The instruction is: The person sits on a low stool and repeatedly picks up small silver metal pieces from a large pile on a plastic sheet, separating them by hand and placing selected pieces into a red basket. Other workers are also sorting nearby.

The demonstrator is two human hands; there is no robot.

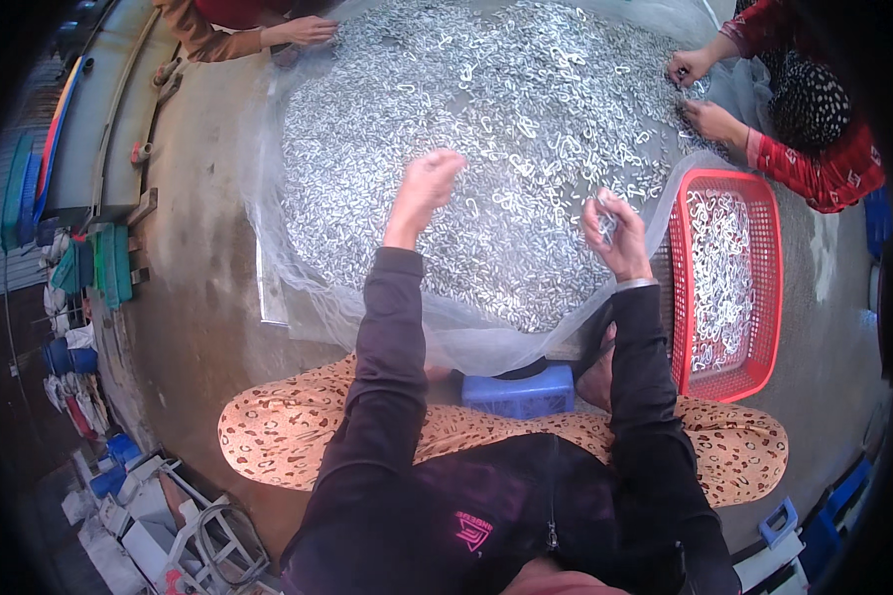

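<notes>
A broad layer of small silvery fish (367,198) lies spread on a translucent mesh net (278,243) in front of me. Thin white curled pieces, which look like slender fish, are scattered among them, mostly toward the right. Above the middle of the layer, my left hand (432,188) is closed, its fingertips turned away. My right hand (620,233) is raised over the right edge, its fingers closed around some thin white curled pieces. Just right of it stands a red plastic basket (776,288) with many white curled pieces inside.
A blue plastic crate (518,395) sits by my folded legs. At the far right, another person's two hands (714,121) work at the layer's edge; a third person's hand (313,30) rests at the far left. Metal frames and equipment (218,540) stand at the lower left.
</notes>
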